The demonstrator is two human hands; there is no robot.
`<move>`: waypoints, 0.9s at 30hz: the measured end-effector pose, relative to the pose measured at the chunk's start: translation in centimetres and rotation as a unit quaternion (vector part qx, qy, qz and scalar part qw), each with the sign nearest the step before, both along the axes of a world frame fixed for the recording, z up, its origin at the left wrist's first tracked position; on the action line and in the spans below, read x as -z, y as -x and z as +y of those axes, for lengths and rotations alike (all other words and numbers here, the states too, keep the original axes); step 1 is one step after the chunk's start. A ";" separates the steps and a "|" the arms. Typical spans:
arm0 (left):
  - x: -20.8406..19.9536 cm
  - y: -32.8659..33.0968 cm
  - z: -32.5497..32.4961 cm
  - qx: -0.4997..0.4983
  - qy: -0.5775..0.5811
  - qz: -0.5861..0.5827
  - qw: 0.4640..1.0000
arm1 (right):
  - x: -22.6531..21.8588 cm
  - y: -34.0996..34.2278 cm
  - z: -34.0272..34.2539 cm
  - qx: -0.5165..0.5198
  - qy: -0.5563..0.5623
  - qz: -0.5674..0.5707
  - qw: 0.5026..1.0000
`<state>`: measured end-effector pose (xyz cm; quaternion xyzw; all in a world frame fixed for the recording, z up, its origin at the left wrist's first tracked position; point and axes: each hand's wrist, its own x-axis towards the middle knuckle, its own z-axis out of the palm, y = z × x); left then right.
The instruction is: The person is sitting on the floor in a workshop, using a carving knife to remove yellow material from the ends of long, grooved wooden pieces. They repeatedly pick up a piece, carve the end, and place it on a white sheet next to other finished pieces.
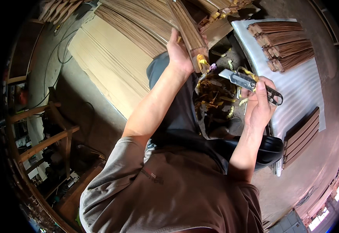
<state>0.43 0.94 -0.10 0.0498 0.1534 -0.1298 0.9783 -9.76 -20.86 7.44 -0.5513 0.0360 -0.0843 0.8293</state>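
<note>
My left hand [178, 55] is wrapped round the near part of a long brown wood-grain piece [186, 28], which slants up and away. Crumpled yellow tape [202, 61] clings to its near end. In my right hand [259, 101] is a utility knife [244, 80], its blade out and pointing left toward that end, a short gap away. A curled yellow strip [248, 72] hangs by the knife. Below the wooden end, yellow and brown tape scraps [212, 93] litter the floor between my legs.
Long wooden pieces [128, 29] lie on a cardboard sheet [103, 62] at the left. On the right, bundled wooden parts [284, 44] and curved slats [301, 136] rest on a white foam sheet [292, 89]. A wooden frame [47, 143] stands left; a cable [60, 54] crosses the floor.
</note>
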 end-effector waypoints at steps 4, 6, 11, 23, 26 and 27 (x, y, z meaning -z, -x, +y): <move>0.6 -0.2 -0.5 0.022 0.013 0.033 0.999 | 2.1 -0.2 3.2 0.118 0.132 -0.103 0.979; 0.8 -0.5 -0.3 0.045 0.034 0.050 0.997 | 2.5 -0.3 4.2 0.140 0.201 -0.161 0.956; 2.3 -0.3 -0.3 0.076 0.212 0.010 0.974 | 2.4 0.0 5.9 0.125 0.252 -0.195 0.940; 3.3 -1.2 -1.7 0.074 0.232 -0.092 0.966 | 0.3 -0.1 6.6 0.091 0.406 -0.243 0.876; 3.1 -0.5 -2.0 0.068 0.246 -0.098 0.962 | -1.1 0.7 6.0 0.058 0.436 -0.237 0.866; 3.3 -0.2 -2.2 0.069 0.231 -0.112 0.964 | -1.4 0.9 5.5 0.050 0.443 -0.242 0.862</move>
